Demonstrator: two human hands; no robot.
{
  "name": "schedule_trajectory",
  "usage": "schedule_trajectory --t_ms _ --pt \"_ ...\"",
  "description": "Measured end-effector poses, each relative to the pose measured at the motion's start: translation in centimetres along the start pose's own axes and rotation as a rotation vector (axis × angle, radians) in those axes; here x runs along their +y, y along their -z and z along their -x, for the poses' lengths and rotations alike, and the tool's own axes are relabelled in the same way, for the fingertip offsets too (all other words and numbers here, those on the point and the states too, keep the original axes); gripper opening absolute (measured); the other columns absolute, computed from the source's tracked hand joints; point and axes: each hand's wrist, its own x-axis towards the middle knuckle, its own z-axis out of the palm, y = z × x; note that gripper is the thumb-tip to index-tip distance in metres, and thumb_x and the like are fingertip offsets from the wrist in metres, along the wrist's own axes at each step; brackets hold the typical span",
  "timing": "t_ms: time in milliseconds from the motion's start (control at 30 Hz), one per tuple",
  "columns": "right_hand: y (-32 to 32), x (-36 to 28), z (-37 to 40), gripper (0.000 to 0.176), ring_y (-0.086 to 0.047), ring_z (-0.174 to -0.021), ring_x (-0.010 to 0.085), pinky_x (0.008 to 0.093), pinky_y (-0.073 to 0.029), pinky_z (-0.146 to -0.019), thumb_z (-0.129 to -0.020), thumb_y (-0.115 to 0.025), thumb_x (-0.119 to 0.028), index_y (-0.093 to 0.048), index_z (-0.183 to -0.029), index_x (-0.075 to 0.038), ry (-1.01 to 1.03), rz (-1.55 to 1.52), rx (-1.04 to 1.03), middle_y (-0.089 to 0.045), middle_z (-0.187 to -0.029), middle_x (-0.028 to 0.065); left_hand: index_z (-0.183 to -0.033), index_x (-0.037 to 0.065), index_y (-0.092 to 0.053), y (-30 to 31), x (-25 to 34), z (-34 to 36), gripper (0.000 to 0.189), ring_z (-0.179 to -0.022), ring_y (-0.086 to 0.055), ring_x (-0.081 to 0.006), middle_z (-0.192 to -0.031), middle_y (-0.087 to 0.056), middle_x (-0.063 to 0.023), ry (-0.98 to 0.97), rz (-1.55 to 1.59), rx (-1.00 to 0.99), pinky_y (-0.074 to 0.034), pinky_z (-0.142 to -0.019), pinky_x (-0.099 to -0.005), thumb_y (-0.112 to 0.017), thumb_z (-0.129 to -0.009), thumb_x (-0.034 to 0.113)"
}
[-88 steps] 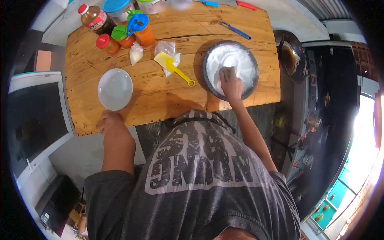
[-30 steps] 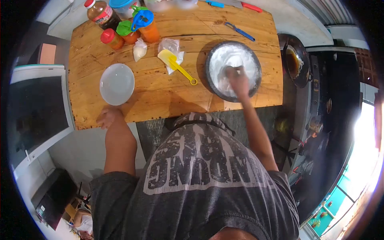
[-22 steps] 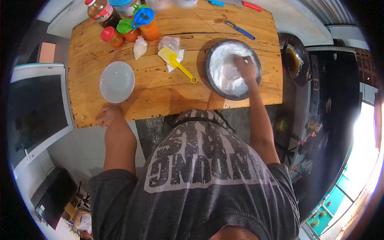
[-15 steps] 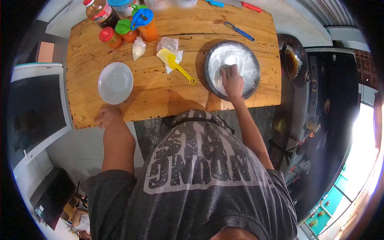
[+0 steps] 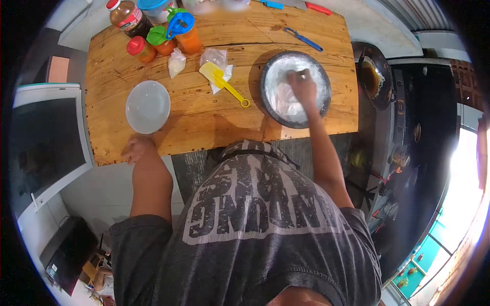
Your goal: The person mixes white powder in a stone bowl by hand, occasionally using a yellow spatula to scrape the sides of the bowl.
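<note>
On the right of the table sits a round dark stone mortar with white powder or paste spread inside it. My right hand is over it, fingers wrapped round a short grey stone pestle, somewhat blurred by motion. A pale, glossy patch shows in the white layer left of that hand. My left hand lies at the table's front edge just below a white bowl. Its fingers are loosely apart and hold nothing.
Between the bowl and mortar lie a yellow spatula, plastic wrapping and a small bag. Lidded jars and a sauce bottle stand back left. A blue peeler and red-handled knife lie behind the mortar.
My right hand has moved up and slightly right within the mortar with the pestle, and turned. The glossy patch now shows where the hand was. My left hand stays at the edge.
</note>
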Motion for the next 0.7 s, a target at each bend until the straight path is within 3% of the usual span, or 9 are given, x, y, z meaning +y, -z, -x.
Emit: schedule_trajectory --t_ms 67,133,200,267,400,467,533,600,700 --pt "1.6 1.5 -1.0 0.048 -0.066 -0.069 0.0296 0.0384 -0.05 -0.059 -0.082 -0.065 -0.044 -0.057 -0.097 0.001 -0.344 -0.479 -0.222 -0.066 -0.077 0.0225 -0.11 0.009 -0.042 -0.4 -0.1 -0.1 0.046 -0.086 -0.055 -0.0357 -0.102 -0.043 -0.0186 0.012 0.004 -0.001 -0.042 -0.067 -0.0488 -0.049 -0.078 0.041" --pt "0.1 3.1 1.1 0.046 -0.065 -0.067 0.024 0.0362 -0.049 -0.059 -0.082 -0.066 -0.043 -0.057 -0.096 0.0 -0.363 -0.475 -0.211 -0.066 -0.075 0.0188 -0.11 0.009 -0.042 -1.2 0.1 -0.5 0.047 -0.087 -0.055 -0.0359 -0.103 -0.043 -0.0187 0.038 0.005 -0.001 -0.042 -0.067 -0.0488 -0.049 -0.078 0.042" --pt "0.2 -0.7 4.9 0.049 -0.065 -0.071 0.0409 0.0455 -0.05 -0.063 -0.083 -0.062 -0.047 -0.054 -0.105 -0.004 -0.042 0.002 -0.11 -0.064 -0.074 0.0254 -0.111 0.009 -0.042 -1.1 0.0 -0.3 0.047 -0.087 -0.055 -0.036 -0.103 -0.043 -0.0187 0.043 -0.019 -0.01 -0.042 -0.068 -0.0489 -0.049 -0.078 0.042" --pt "0.3 -3.6 5.4 0.05 -0.062 -0.076 0.0461 0.0496 -0.049 -0.067 -0.084 -0.059 -0.048 -0.052 -0.109 -0.006 -0.035 0.107 -0.093 -0.063 -0.074 0.0277 -0.111 0.008 -0.041 0.9 -0.7 -0.3 0.048 -0.088 -0.055 -0.0361 -0.103 -0.043 -0.0188 0.035 -0.029 -0.023 -0.042 -0.068 -0.0489 -0.049 -0.078 0.042" --pt "-0.8 2.2 0.0 0.046 -0.065 -0.068 0.04 0.0438 -0.05 -0.06 -0.083 -0.063 -0.044 -0.056 -0.099 -0.002 -0.004 -0.123 -0.054 -0.064 -0.072 0.0241 -0.112 0.008 -0.041 1.3 0.1 0.1 0.048 -0.089 -0.055 -0.0364 -0.104 -0.042 -0.0189 0.029 -0.01 -0.032 -0.042 -0.069 -0.049 -0.049 -0.079 0.042" --pt "2.0 1.5 -0.5 0.044 -0.067 -0.075 0.0262 0.0345 -0.05 -0.06 -0.082 -0.068 -0.039 -0.057 -0.094 0.003 -0.421 -0.529 -0.312 -0.066 -0.077 0.0209 -0.113 0.008 -0.041 -7.6 -3.8 -2.9 0.049 -0.089 -0.055 -0.0366 -0.105 -0.042 -0.019 0.025 -0.008 -0.036 -0.042 -0.069 -0.049 -0.049 -0.079 0.043" --pt "-0.6 3.3 2.7 0.042 -0.064 -0.062 0.0223 0.0333 -0.049 -0.054 -0.084 -0.064 -0.042 -0.059 -0.094 -0.001 -0.152 -0.285 -0.122 -0.066 -0.071 0.0144 -0.113 0.008 -0.04 -14.1 -4.8 -4.7 0.049 -0.09 -0.055 -0.0364 -0.106 -0.042 -0.0185 -0.039 -0.057 -0.006 -0.042 -0.069 -0.0487 -0.049 -0.079 0.042" --pt "0.5 -2.4 6.3 0.042 -0.061 -0.081 0.0461 0.0492 -0.048 -0.066 -0.083 -0.06 -0.047 -0.057 -0.099 -0.008 -0.044 0.036 -0.048 -0.063 -0.078 0.0272 -0.114 0.009 -0.04 -16.7 -6.3 -5.4 0.049 -0.091 -0.055 -0.0361 -0.107 -0.041 -0.0181 -0.074 -0.063 0.048 -0.042 -0.069 -0.0485 -0.049 -0.078 0.041" --pt "0.7 -3.9 4.4 0.038 -0.062 -0.074 0.0437 0.0495 -0.048 -0.062 -0.086 -0.059 -0.041 -0.055 -0.1 -0.005 -0.015 0.051 -0.028 -0.063 -0.077 0.0261 -0.115 0.01 -0.041 -17.2 -6.4 -5.2 0.049 -0.089 -0.055 -0.0359 -0.106 -0.042 -0.0181 -0.087 -0.073 0.131 -0.042 -0.069 -0.0483 -0.049 -0.078 0.041"
